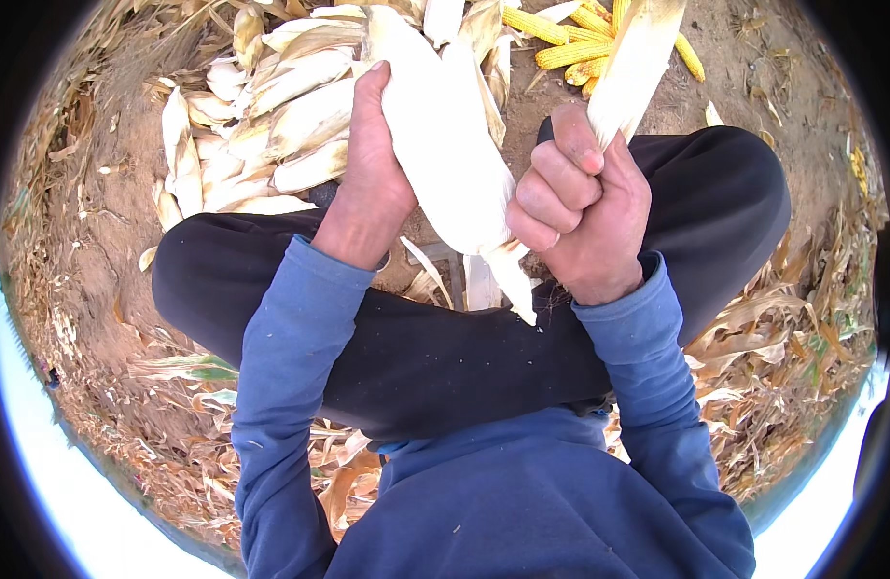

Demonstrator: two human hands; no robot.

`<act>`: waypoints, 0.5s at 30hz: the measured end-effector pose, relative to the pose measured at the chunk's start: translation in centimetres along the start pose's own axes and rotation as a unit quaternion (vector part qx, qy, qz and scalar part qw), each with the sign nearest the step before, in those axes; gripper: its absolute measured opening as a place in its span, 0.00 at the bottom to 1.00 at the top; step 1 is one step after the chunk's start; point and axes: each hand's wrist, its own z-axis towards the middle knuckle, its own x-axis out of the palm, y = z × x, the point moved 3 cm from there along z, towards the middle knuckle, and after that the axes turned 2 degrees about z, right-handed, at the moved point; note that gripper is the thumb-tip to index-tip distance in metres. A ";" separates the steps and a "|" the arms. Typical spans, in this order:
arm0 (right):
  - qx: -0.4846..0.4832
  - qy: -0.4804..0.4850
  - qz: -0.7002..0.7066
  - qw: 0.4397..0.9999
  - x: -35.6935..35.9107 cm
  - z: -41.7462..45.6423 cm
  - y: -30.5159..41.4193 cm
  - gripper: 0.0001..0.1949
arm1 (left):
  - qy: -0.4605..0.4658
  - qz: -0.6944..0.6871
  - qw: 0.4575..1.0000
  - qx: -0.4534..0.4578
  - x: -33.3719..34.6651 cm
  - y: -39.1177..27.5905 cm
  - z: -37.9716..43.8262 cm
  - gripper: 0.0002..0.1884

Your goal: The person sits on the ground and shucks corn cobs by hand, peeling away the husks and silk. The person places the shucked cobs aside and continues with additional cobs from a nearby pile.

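Observation:
My left hand [376, 163] grips a large pale ear of corn in its husk [445, 145] along its left side, the thumb lying on the husk. The ear tilts, its pointed tip hanging down to the right over my lap. In my right hand [579, 199] a dry husk leaf [637, 69] is pinched between thumb and curled fingers, its broad end standing up and away from me. The right knuckles are close beside the lower part of the ear; whether they touch it I cannot tell. No kernels show on the held ear.
Several unhusked ears [293, 130] are heaped ahead on the left. Bare yellow corn cobs [579, 51] lie in a pile on the soil ahead to the right. My crossed legs in black trousers [445, 362] frame the work. Dry stalks and leaves [749, 340] litter the ground around me.

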 end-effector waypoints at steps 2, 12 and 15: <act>0.012 -0.015 0.019 1.000 -0.2 -0.1 0.0 0.23 | 0.029 -0.004 1.000 -0.005 -0.4 0.0 0.3 0.26; 0.155 -0.044 0.148 0.976 -1.0 0.2 -0.5 0.23 | 0.136 0.045 0.990 0.018 0.5 -0.2 0.3 0.32; 0.190 -0.059 0.124 0.972 -0.5 0.1 -1.1 0.20 | 0.159 0.073 0.984 0.020 1.0 -0.3 -0.2 0.30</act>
